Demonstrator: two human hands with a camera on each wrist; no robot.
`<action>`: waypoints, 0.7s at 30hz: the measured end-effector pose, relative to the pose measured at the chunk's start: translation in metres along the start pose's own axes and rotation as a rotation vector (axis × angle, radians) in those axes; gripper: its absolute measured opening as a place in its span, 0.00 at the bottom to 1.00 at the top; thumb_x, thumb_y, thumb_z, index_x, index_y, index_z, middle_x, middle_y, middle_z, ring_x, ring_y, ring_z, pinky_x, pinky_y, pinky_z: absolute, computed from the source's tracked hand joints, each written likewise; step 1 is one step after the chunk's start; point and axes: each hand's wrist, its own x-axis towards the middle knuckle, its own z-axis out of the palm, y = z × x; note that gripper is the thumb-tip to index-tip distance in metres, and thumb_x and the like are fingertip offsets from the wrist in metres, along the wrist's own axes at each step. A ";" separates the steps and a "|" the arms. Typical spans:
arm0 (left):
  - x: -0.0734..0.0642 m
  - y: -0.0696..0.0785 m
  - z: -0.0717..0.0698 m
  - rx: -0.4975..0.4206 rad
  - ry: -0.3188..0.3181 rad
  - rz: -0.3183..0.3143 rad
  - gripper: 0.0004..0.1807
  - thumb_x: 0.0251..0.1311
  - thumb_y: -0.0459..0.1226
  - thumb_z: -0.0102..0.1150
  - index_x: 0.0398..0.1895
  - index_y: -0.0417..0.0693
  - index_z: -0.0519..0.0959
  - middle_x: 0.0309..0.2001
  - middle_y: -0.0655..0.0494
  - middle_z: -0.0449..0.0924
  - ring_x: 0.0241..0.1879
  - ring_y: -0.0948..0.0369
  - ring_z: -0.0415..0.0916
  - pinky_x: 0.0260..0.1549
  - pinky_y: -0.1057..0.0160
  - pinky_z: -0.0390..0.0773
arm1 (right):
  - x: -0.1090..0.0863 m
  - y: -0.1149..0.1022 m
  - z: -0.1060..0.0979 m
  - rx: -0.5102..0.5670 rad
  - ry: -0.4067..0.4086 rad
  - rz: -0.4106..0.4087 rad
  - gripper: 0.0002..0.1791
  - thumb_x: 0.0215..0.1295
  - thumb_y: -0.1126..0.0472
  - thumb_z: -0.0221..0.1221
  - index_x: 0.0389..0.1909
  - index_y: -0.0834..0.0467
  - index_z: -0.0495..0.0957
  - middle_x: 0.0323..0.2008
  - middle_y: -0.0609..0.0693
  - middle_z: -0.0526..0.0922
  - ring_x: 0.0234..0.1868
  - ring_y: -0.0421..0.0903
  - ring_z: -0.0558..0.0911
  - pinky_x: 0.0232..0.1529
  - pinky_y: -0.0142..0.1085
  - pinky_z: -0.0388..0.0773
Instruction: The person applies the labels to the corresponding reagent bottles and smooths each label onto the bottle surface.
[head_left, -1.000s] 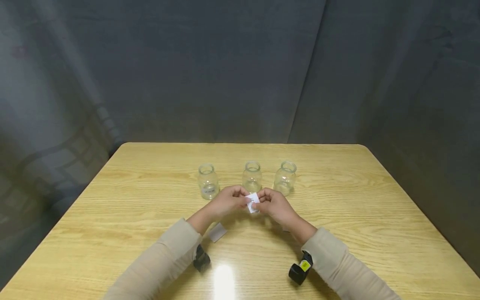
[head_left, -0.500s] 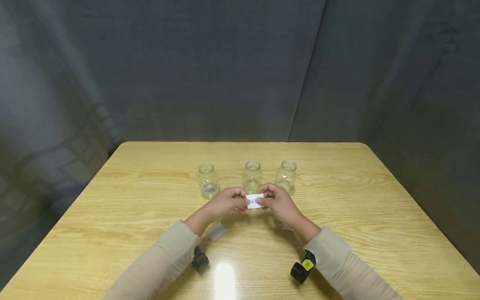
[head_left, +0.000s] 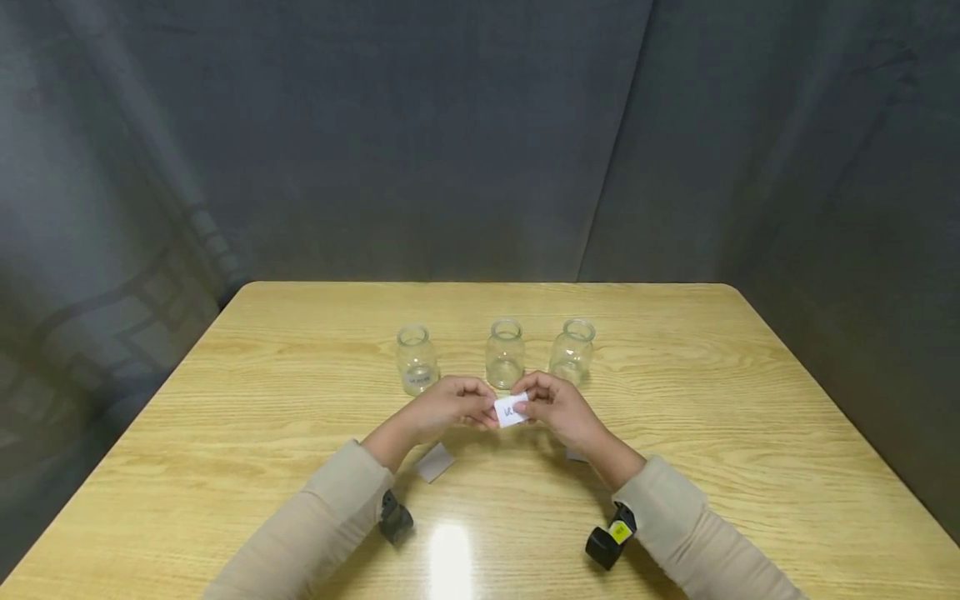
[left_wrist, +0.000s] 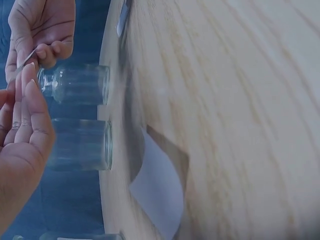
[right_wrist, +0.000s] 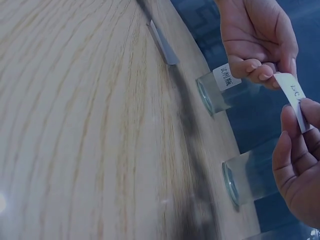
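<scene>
In the head view a small white paper label (head_left: 510, 410) with dark handwriting is held up between both hands, close in front of the middle glass jar (head_left: 506, 354). My right hand (head_left: 561, 408) pinches it, thumb across its written face. The fingertips of my left hand (head_left: 452, 407) are at the label's left edge, and in the right wrist view its upper end (right_wrist: 286, 82) lies between those fingers and thumb. To the left, another glass jar (head_left: 417, 358) bears a white label (right_wrist: 226, 77) with writing. A third glass jar (head_left: 572, 350) stands at the right, partly hidden.
One white paper piece (head_left: 434, 462) lies on the wooden table (head_left: 262, 417) by my left wrist, curled up in the left wrist view. Another paper piece (head_left: 576, 456) is mostly hidden under my right forearm. Dark curtains (head_left: 420, 150) hang behind the table.
The label has turned from upright to sideways and now slants slightly. My left thumb has slid from its face to its left edge. The jars have stayed in place.
</scene>
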 end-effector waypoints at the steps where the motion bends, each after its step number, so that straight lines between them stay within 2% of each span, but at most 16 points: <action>1: 0.000 0.000 0.000 -0.001 0.001 -0.004 0.11 0.57 0.30 0.46 0.37 0.27 0.69 0.29 0.51 0.75 0.31 0.60 0.75 0.37 0.61 0.74 | 0.000 0.001 0.000 0.000 -0.007 -0.004 0.10 0.53 0.73 0.54 0.37 0.72 0.69 0.24 0.51 0.73 0.27 0.43 0.73 0.32 0.41 0.74; 8: 0.001 -0.006 -0.003 -0.007 -0.003 -0.025 0.10 0.56 0.29 0.48 0.37 0.26 0.70 0.28 0.51 0.76 0.31 0.61 0.75 0.37 0.62 0.74 | -0.001 0.002 -0.001 0.020 -0.050 -0.023 0.10 0.54 0.74 0.53 0.37 0.73 0.68 0.29 0.53 0.74 0.28 0.42 0.74 0.33 0.40 0.75; 13: 0.004 -0.009 -0.005 -0.007 -0.010 -0.022 0.10 0.55 0.29 0.49 0.36 0.26 0.71 0.27 0.52 0.77 0.30 0.61 0.75 0.35 0.64 0.74 | 0.000 0.004 -0.001 0.036 -0.049 -0.020 0.09 0.54 0.75 0.52 0.37 0.74 0.68 0.27 0.51 0.73 0.28 0.41 0.74 0.34 0.43 0.75; 17: 0.005 -0.011 -0.004 -0.001 0.012 -0.028 0.08 0.53 0.28 0.51 0.33 0.28 0.72 0.26 0.53 0.77 0.29 0.61 0.75 0.34 0.63 0.75 | 0.000 0.006 0.001 0.067 -0.040 -0.015 0.09 0.53 0.76 0.52 0.36 0.75 0.67 0.26 0.49 0.73 0.28 0.41 0.74 0.34 0.39 0.76; 21: 0.006 -0.013 -0.003 -0.008 0.039 -0.033 0.06 0.52 0.28 0.51 0.31 0.29 0.72 0.26 0.53 0.76 0.29 0.61 0.75 0.35 0.62 0.75 | 0.000 0.009 0.003 0.105 -0.031 -0.013 0.10 0.53 0.75 0.53 0.36 0.76 0.66 0.26 0.52 0.73 0.28 0.40 0.74 0.32 0.33 0.76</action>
